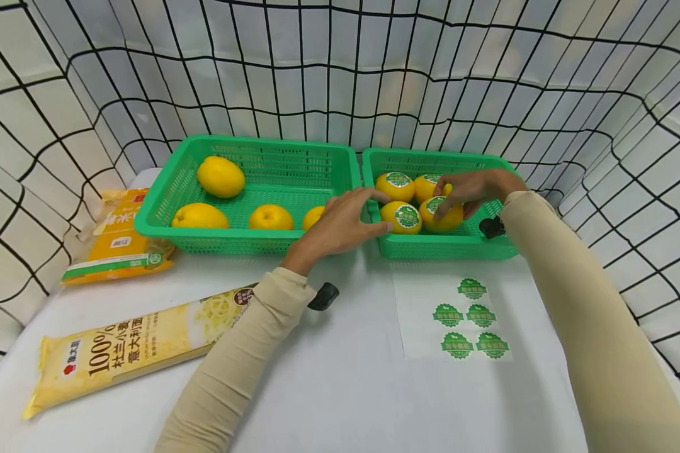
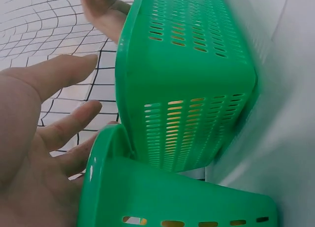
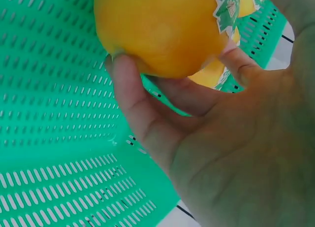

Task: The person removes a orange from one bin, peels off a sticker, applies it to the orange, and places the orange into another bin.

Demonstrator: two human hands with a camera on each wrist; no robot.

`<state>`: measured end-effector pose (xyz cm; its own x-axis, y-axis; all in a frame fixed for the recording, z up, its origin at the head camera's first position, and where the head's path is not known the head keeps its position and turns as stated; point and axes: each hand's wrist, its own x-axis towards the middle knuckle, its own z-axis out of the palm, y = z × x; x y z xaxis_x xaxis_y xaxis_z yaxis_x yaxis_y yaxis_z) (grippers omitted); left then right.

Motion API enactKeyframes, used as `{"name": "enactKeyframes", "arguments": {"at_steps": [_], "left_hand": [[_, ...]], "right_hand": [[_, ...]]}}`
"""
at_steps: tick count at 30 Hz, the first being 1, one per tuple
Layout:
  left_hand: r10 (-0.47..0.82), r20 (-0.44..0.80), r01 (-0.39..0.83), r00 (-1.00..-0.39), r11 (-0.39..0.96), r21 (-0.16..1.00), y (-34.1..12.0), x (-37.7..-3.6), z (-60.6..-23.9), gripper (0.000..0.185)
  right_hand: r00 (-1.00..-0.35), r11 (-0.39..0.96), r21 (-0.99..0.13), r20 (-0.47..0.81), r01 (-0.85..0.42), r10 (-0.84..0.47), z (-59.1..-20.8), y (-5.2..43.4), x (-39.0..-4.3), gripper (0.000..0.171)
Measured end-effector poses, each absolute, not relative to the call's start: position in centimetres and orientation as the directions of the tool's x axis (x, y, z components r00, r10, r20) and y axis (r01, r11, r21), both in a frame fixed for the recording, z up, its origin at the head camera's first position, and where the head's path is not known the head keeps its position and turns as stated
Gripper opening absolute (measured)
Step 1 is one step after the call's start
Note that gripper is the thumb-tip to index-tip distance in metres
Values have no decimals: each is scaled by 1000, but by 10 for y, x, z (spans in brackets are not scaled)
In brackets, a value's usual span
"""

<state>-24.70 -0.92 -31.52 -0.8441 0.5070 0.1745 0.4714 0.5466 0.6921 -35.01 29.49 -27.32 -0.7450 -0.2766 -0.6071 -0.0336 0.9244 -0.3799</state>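
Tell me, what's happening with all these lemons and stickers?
A person is working over two green baskets on a white table. The right hand grips a stickered lemon inside the right basket, beside three other lemons that carry green stickers. The left hand rests open across the rims where the baskets meet. The left basket holds four lemons showing no stickers. A sticker sheet with five green stickers lies in front of the right basket, and two yellow food packets lie to the left.

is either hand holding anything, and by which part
The right hand grips a stickered lemon in the right basket, fingers curled around its side. The left hand holds nothing, fingers straight over the basket rims.
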Motion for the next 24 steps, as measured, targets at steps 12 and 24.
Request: {"name": "enactKeyframes", "arguments": {"at_steps": [12,24], "left_hand": [[485,120,410,-866,553,725,-6,-254,-311,54],[508,121,413,-853,516,750,-3,-259,-314,56]], "right_hand": [[-724,864,-501,-615,53,-312,-279,299,-352,65],[-697,853,-514,-644,89,-315,-279,299,-354,64]]}}
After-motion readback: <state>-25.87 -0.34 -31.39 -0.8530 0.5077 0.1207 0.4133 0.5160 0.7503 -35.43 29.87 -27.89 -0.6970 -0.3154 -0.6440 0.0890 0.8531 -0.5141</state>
